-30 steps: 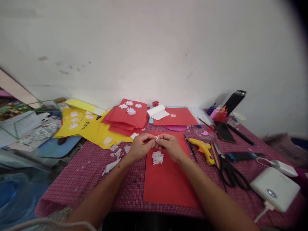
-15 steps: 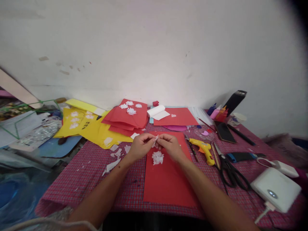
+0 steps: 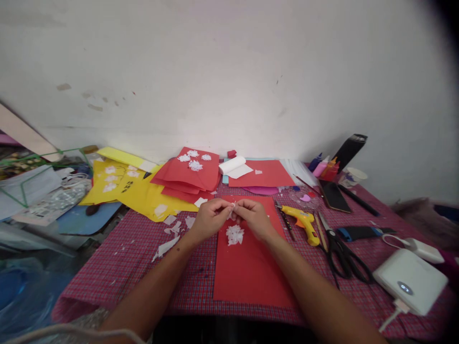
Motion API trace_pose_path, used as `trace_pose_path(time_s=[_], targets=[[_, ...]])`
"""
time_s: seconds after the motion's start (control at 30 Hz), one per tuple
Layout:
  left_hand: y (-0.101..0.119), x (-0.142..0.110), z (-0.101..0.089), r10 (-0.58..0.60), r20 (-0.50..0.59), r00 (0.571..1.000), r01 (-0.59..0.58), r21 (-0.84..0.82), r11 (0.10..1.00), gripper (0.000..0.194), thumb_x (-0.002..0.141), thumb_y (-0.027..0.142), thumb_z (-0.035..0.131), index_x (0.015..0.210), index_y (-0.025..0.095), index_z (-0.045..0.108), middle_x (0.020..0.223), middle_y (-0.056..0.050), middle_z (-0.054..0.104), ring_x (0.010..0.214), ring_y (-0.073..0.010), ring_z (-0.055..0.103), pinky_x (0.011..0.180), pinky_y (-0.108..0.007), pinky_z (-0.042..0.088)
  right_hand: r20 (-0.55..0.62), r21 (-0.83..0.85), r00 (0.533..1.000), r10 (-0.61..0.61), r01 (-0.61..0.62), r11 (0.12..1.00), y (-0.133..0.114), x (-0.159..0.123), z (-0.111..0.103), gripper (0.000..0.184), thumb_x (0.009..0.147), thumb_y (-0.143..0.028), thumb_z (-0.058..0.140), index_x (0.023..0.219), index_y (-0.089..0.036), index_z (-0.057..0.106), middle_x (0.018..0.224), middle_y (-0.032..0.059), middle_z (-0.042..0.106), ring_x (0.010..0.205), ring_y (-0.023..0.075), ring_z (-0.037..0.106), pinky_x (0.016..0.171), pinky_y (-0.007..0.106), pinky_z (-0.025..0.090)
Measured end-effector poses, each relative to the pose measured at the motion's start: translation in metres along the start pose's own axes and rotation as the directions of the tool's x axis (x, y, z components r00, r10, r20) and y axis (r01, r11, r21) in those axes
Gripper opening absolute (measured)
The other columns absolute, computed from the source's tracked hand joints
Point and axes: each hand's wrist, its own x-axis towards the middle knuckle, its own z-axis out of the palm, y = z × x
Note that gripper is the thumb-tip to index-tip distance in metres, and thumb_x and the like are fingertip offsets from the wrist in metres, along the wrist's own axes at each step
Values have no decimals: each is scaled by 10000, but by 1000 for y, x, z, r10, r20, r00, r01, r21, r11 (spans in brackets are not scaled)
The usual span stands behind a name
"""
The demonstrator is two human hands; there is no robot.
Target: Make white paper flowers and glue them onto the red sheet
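My left hand (image 3: pixel 211 217) and my right hand (image 3: pixel 254 216) meet above the far end of a red paper sheet (image 3: pixel 251 272). Both pinch a small white paper piece (image 3: pixel 233 206) between their fingertips. Just below the hands, a white cut-paper flower (image 3: pixel 234 234) lies on the red sheet.
A yellow glue gun (image 3: pixel 304 222), black scissors (image 3: pixel 342 255) and a white power bank (image 3: pixel 410 280) lie to the right. Red sheets with white flowers (image 3: pixel 191 173), yellow paper (image 3: pixel 143 193) and white scraps (image 3: pixel 168 243) lie to the left and behind. A wall stands close behind the checked tablecloth (image 3: pixel 139 258).
The hands stay in place; the white piece between the fingertips looks smaller, more tucked in.
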Motion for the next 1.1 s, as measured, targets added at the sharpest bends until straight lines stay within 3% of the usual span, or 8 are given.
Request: trace_pose_path(time_s=[0.47, 1.1], targets=[[-11, 0, 5, -100, 37, 994, 105, -196, 975, 134, 839, 228, 565, 862, 157, 676, 791, -32, 699, 731, -137, 631, 705, -242, 487, 34, 118, 997, 63, -67, 991, 0, 1, -1, 209, 790, -356, 636, 691, -173, 620, 656, 26, 648, 500, 109, 523, 474, 231, 368], [-4, 1, 2, -87, 2, 996, 87, -61, 994, 128, 843, 203, 517, 735, 166, 577, 691, 20, 608, 648, -98, 531, 622, -202, 412, 45, -4, 999, 24, -24, 1000, 1, 0, 0, 260, 816, -392, 625, 674, -176, 602, 644, 6, 619, 520, 106, 501, 491, 231, 368]])
